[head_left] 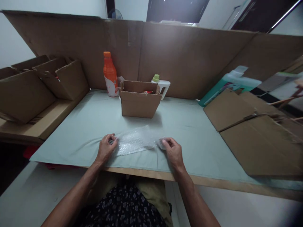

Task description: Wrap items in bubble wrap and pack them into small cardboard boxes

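On the surface (pixel 90 126) we see the bubble wrap (pixel 136 142) before the open box (pixel 139 99); behind the box stand a bottle (pixel 110 74) at left and a jug (pixel 162 85) at right.

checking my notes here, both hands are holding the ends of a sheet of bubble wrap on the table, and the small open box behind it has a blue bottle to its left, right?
Not quite: the bottle left of the small open box is orange, not blue, as the head view shows. The rest holds: the left hand and right hand each grip an end of the bubble wrap on the table.
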Tool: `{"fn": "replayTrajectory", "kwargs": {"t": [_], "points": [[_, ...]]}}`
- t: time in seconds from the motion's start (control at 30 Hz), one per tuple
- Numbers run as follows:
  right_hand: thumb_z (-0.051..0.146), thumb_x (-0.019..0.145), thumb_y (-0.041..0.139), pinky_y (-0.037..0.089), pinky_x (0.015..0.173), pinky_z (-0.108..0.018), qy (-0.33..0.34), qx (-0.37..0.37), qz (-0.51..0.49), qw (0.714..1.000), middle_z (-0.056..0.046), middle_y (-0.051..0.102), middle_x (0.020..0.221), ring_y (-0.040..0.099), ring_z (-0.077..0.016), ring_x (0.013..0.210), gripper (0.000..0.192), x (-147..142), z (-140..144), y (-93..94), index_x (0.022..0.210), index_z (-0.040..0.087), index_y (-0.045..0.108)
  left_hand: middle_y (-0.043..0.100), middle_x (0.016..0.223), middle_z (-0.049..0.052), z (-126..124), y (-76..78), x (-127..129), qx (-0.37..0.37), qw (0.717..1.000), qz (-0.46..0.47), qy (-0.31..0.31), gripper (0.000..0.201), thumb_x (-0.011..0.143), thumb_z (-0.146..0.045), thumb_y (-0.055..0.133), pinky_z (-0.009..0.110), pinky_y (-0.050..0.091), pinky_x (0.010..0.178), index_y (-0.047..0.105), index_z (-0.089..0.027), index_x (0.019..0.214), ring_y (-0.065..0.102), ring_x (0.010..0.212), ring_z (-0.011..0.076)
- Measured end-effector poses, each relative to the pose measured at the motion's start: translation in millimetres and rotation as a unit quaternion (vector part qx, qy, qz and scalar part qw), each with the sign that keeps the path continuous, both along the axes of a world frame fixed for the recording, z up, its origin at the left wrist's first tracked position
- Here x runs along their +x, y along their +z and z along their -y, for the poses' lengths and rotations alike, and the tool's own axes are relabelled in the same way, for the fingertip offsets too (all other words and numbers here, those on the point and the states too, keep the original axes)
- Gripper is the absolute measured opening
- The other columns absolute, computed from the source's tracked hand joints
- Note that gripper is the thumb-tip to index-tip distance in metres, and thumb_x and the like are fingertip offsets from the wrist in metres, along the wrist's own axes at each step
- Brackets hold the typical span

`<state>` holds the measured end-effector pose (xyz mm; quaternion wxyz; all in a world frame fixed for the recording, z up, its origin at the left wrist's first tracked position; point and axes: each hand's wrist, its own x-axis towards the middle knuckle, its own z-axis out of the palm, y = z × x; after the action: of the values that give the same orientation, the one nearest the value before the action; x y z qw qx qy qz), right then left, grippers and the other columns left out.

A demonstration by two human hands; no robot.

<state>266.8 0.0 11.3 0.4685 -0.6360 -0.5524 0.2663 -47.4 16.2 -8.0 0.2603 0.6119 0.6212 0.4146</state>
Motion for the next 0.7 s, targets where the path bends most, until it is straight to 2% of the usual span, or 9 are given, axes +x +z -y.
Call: {"fn": "replayTrajectory", "kwargs": {"t": [0.07,0.13,0.2,0.33,0.43,0.5,0.6,0.7], "points": [[0.049,0.085,0.058,0.05,0.063,-0.029,-0.023,-0.004,-0.017,1.0,-0.002,0.066,0.069,0.06,-0.0177,0.065,0.032,11,12,-1.6,0.077,0.019,0.063,0.071,0.092,0.007,-1,5.5,0,-0.008,1.0,0.011,0.006,0.019,0.079,-0.038,0.057,0.037,0.052,0.088,0.058,-0.021,0.088,0.068,0.095,0.0243],[0.052,0.083,0.06,0.048,0.059,-0.028,-0.033,-0.009,-0.022,0.999,-0.001,0.063,0.065,0.058,-0.0165,0.061,0.034,15,21,-4.7,0.076,0.019,0.062,0.069,0.09,0.004,-5,11.7,0,-0.017,1.0,0.016,0.001,0.037,0.076,-0.041,0.061,0.034,0.051,0.081,0.062,-0.019,0.106,0.065,0.084,0.0217],[0.054,0.082,0.059,0.048,0.058,-0.028,-0.038,-0.012,-0.016,0.999,-0.001,0.063,0.066,0.058,-0.0166,0.06,0.036,17,28,-8.1,0.078,0.018,0.062,0.068,0.085,0.002,-12,16.8,-2,-0.031,0.999,0.021,-0.013,0.045,0.074,-0.043,0.063,0.032,0.05,0.076,0.064,-0.018,0.112,0.062,0.077,0.0202],[0.053,0.08,0.06,0.05,0.064,-0.032,-0.059,-0.003,0.038,0.998,-0.005,0.068,0.075,0.06,-0.0199,0.067,0.036,23,33,-5.8,0.084,0.018,0.065,0.065,0.07,-0.001,-23,20.5,-6,-0.073,0.995,0.038,-0.054,0.041,0.065,-0.043,0.068,0.029,0.047,0.067,0.072,-0.018,0.097,0.058,0.067,0.0183],[0.047,0.078,0.062,0.049,0.08,-0.04,-0.097,0.031,0.094,0.99,-0.013,0.07,0.104,0.061,-0.0247,0.082,0.039,22,32,8.7,0.102,0.017,0.067,0.066,0.068,0.0,-25,20.3,-8,-0.095,0.991,0.061,-0.077,0.038,0.063,-0.045,0.067,0.028,0.046,0.063,0.074,-0.017,0.088,0.058,0.064,0.0177],[0.043,0.084,0.056,0.047,0.086,-0.041,-0.083,0.042,0.147,0.985,-0.015,0.067,0.117,0.061,-0.0253,0.088,0.04,12,28,19.0,0.113,0.017,0.065,0.069,0.071,0.002,-24,20.4,-8,-0.099,0.989,0.074,-0.078,0.037,0.064,-0.047,0.064,0.028,0.046,0.062,0.073,-0.016,0.083,0.06,0.065,0.0177],[0.041,0.09,0.054,0.048,0.085,-0.038,-0.007,0.015,0.22,0.975,-0.013,0.071,0.109,0.065,-0.025,0.088,0.037,-17,9,23.7,0.116,0.018,0.066,0.07,0.071,0.002,-20,22.1,-5,-0.09,0.99,0.081,-0.074,0.036,0.065,-0.048,0.062,0.027,0.047,0.062,0.071,-0.016,0.08,0.061,0.065,0.0178],[0.035,0.08,0.068,0.049,0.077,-0.036,0.031,-0.01,0.224,0.974,-0.009,0.073,0.084,0.067,-0.0267,0.082,0.027,-44,-21,17.7,0.101,0.019,0.071,0.069,0.066,0.001,-18,27.9,0,-0.078,0.991,0.074,-0.084,0.031,0.063,-0.047,0.062,0.027,0.046,0.059,0.069,-0.018,0.074,0.061,0.063,0.0183]]}}
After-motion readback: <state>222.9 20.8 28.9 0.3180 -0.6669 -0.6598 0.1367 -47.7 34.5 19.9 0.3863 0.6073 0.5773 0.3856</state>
